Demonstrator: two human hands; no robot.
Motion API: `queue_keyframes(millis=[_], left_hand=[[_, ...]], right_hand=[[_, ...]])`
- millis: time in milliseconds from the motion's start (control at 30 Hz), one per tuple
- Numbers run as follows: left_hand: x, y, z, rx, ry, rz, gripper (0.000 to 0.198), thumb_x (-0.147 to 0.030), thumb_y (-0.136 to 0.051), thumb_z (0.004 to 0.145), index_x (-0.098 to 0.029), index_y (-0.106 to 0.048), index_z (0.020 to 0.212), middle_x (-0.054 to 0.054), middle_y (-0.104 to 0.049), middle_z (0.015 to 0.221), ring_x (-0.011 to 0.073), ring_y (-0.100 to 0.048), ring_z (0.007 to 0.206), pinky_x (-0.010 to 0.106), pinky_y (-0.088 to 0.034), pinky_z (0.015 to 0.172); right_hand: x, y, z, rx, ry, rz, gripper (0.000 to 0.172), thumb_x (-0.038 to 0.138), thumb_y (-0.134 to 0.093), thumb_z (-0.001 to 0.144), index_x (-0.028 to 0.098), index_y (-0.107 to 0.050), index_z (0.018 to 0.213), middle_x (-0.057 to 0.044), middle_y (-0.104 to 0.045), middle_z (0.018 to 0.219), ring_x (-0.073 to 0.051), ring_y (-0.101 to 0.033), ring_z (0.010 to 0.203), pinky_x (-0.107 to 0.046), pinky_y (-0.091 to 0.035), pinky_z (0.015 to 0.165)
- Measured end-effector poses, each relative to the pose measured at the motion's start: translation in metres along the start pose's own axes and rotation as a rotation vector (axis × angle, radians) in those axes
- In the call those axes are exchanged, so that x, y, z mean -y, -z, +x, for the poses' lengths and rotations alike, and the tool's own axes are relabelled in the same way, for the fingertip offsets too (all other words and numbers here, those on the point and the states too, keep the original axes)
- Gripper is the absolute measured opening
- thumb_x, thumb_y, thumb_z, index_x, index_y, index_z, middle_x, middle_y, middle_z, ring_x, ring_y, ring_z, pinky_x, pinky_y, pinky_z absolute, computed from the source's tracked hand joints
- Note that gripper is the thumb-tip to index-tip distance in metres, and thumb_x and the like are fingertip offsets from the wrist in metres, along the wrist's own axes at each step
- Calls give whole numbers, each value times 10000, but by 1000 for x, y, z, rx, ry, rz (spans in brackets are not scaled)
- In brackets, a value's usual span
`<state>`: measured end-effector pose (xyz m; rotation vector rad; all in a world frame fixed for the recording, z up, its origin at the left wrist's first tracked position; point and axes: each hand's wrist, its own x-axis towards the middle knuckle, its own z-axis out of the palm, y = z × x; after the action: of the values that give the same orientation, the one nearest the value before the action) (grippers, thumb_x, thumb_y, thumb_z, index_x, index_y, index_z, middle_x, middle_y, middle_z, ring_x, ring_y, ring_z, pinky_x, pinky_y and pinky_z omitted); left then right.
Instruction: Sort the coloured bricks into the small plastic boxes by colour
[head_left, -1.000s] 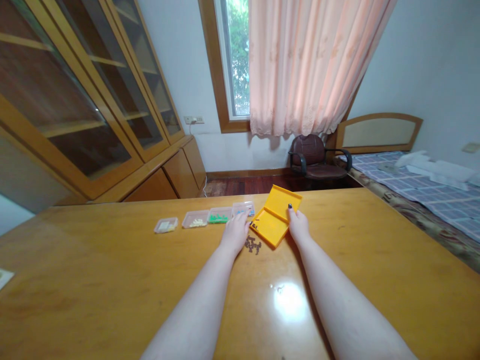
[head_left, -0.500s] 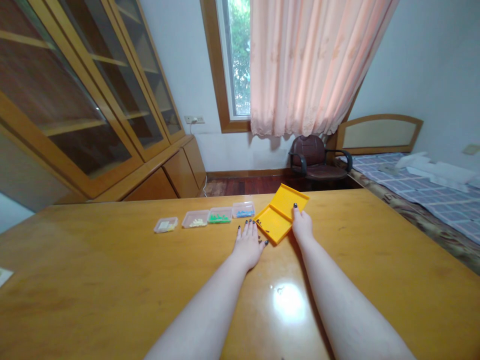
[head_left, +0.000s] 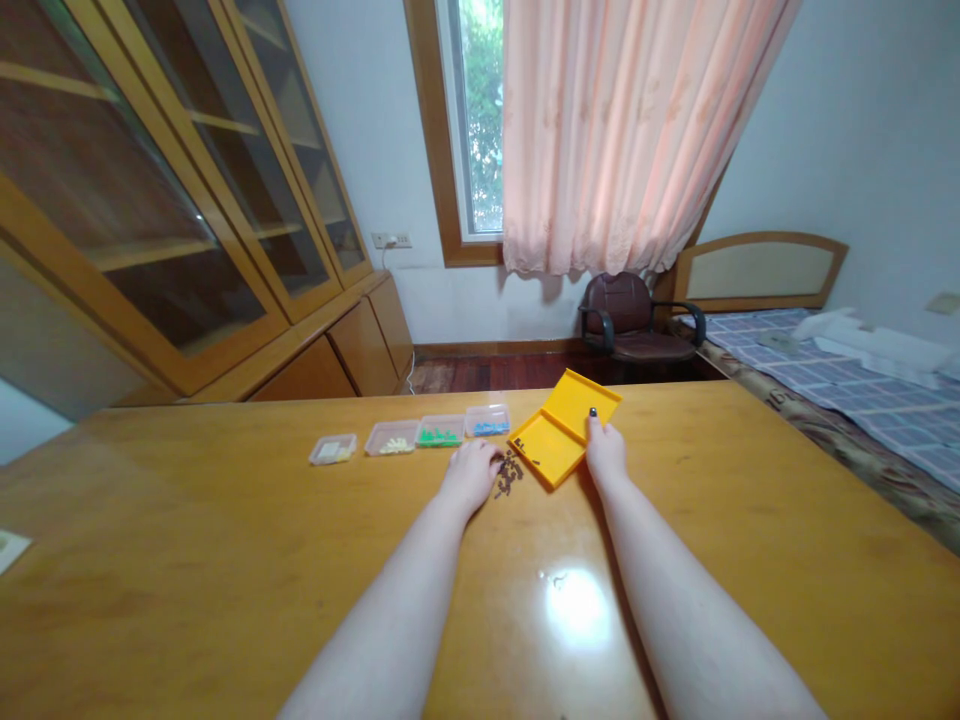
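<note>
While the left hand sat curled on the honey-coloured wooden table, its fingertips were right at the edge of a loose scatter of small dark brown pieces. From this height, those pieces were too small to say for sure whether the fingers were pinching one. Over on the right, the right hand had its fingers pressed together, reaching up against the near right edge of a shallow, open yellow plastic case. Whether that hand was gripping the case or only touching it, I couldn't tell. The case lay flat on the table at a slant, just beside the scatter, with a few dark bits in its left corner.

Beyond the hands ran a row of four small clear plastic trays: one with pale contents, one with cream pieces, one with green pieces, and one with blue pieces, that last one nearest the yellow case. Past the table stood a glass-fronted wooden cabinet, a peach curtain, a dark brown office chair and a bed with a blue checked cover.
</note>
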<state>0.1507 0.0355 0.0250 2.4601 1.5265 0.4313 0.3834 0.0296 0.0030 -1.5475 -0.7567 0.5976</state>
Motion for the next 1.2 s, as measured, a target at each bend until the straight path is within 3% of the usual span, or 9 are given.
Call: queue_keyframes(millis=[300, 633, 900, 1200], left_hand=[[2, -6, 6, 38, 67, -86, 98, -237, -555, 782, -181, -590, 854, 45, -615, 872, 163, -552, 835, 258, -398, 746], [2, -8, 5, 12, 40, -74, 67, -219, -511, 799, -180, -566, 793, 45, -595, 838, 162, -531, 793, 254, -380, 697], [11, -12, 9, -64, 63, -166, 78, -193, -475, 814, -174, -551, 817, 43, -573, 848, 147, -526, 795, 253, -403, 729], [1, -13, 7, -41, 38, -92, 262, -263, -497, 817, -260, -573, 1068, 50, -558, 1025, 183, -508, 990, 302, -368, 896]], right_hand=[[-3, -1, 1, 7, 12, 9, 623, 674, -435, 694, 101, -648, 817, -139, -683, 805, -239, -620, 738, -267, -436, 588], [-1, 0, 1, -7, 9, 6, 589, 623, -451, 704, 93, -664, 844, -124, -678, 711, -254, -623, 743, -291, -443, 625], [4, 2, -2, 3, -21, -35, 560, 622, -447, 708, 100, -640, 770, -143, -676, 804, -247, -612, 742, -280, -433, 594], [3, 0, -2, 19, -14, 9, 583, 629, -443, 713, 94, -639, 831, -147, -675, 835, -238, -617, 745, -272, -445, 594]])
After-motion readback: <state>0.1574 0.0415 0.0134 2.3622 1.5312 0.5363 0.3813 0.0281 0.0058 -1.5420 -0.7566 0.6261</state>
